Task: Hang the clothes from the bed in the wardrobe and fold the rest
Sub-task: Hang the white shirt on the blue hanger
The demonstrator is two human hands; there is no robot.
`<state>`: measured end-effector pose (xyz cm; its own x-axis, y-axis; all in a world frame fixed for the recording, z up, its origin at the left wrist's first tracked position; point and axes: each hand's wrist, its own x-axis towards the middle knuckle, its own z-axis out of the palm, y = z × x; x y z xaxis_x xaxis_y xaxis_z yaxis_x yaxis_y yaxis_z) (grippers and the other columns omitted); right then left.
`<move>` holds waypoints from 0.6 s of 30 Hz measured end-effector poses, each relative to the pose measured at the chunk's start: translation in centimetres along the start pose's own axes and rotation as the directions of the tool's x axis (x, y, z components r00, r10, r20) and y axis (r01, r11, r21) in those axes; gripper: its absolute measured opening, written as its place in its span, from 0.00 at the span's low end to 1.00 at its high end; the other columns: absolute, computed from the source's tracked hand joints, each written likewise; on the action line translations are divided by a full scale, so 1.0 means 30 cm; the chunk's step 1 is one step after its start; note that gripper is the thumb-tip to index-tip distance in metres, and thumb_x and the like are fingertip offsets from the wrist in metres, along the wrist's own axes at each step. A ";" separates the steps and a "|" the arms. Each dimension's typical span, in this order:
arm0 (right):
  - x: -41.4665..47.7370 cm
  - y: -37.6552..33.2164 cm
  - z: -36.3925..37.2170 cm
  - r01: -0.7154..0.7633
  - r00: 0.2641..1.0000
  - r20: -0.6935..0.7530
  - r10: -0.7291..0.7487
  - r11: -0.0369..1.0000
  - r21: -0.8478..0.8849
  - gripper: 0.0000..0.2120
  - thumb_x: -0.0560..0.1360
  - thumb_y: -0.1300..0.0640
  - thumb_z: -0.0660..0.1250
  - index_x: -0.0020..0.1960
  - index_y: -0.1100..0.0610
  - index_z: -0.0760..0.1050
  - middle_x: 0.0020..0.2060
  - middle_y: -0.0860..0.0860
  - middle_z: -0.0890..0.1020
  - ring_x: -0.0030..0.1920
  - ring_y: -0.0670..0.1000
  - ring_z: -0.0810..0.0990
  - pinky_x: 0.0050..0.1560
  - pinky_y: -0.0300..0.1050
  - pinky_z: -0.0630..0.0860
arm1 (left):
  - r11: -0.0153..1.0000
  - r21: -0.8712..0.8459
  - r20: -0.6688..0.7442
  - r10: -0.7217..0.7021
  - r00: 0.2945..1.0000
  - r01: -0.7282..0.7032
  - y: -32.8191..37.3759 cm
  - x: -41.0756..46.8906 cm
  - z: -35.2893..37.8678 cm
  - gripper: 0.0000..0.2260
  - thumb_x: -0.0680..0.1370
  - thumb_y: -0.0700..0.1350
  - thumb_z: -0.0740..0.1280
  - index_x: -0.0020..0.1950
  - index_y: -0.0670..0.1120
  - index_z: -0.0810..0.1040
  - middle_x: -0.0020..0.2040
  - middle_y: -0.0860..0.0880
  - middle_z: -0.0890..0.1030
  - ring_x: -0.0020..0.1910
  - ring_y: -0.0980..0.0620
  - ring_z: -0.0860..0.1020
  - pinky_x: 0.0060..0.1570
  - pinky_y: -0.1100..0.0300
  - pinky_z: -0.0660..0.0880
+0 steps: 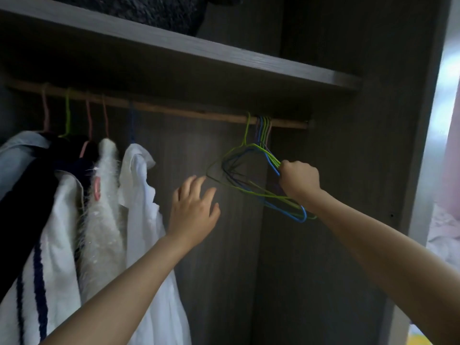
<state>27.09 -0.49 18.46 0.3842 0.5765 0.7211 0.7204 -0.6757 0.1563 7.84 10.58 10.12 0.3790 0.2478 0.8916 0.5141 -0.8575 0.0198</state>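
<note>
Nearest: left hand [193, 210] open, fingers spread, holding nothing, just left of the hangers and seemingly not touching them. Right hand [298, 181] fisted round the right shoulders of a tangled bunch of green and blue wire hangers [264, 130], hooked close together at the right end of the wooden rail [174, 109].

Likely to drag several hooks off at once if tugged as a bunch. Could also snag wire on wire and drop the lot, given only one gripping hand.

Farther left, well apart: white cotton shirt [142, 195] among garments already hung.

No garment in either hand. Pale crumpled fabric [445, 232] at the right edge, perhaps the bed pile, cannot tell.
</note>
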 end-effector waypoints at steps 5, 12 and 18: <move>-0.007 -0.046 -0.012 -0.013 1.000 -0.005 0.013 1.000 -0.009 0.12 0.75 0.62 0.63 0.57 0.62 0.73 0.54 0.57 0.77 0.55 0.60 0.76 0.40 0.46 0.67 | 1.000 -0.010 -0.024 -0.015 1.000 0.015 -0.029 -0.008 -0.007 0.14 0.64 0.39 0.77 0.48 0.39 0.82 0.56 0.36 0.79 0.57 0.34 0.77 0.49 0.39 0.73; 0.008 -0.093 -0.049 -0.061 0.991 -0.113 0.076 0.989 0.131 0.12 0.75 0.66 0.60 0.57 0.64 0.73 0.53 0.59 0.75 0.55 0.60 0.72 0.41 0.47 0.64 | 0.998 -0.012 0.005 -0.062 0.998 0.062 -0.077 -0.042 -0.034 0.13 0.69 0.41 0.75 0.52 0.40 0.82 0.59 0.38 0.78 0.60 0.35 0.75 0.53 0.38 0.72; -0.066 -0.042 -0.039 0.005 0.988 -0.152 0.013 0.993 0.115 0.06 0.75 0.64 0.60 0.52 0.63 0.71 0.48 0.59 0.75 0.45 0.63 0.76 0.34 0.47 0.61 | 0.997 -0.067 -0.062 -0.051 0.997 0.047 -0.064 -0.075 -0.046 0.19 0.63 0.38 0.78 0.53 0.39 0.81 0.56 0.36 0.79 0.55 0.33 0.77 0.47 0.38 0.75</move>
<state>24.75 -1.31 17.62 0.3010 0.4912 0.8174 0.7841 -0.6153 0.0809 4.95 11.05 8.71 0.3033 0.2630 0.9159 0.4790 -0.8730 0.0921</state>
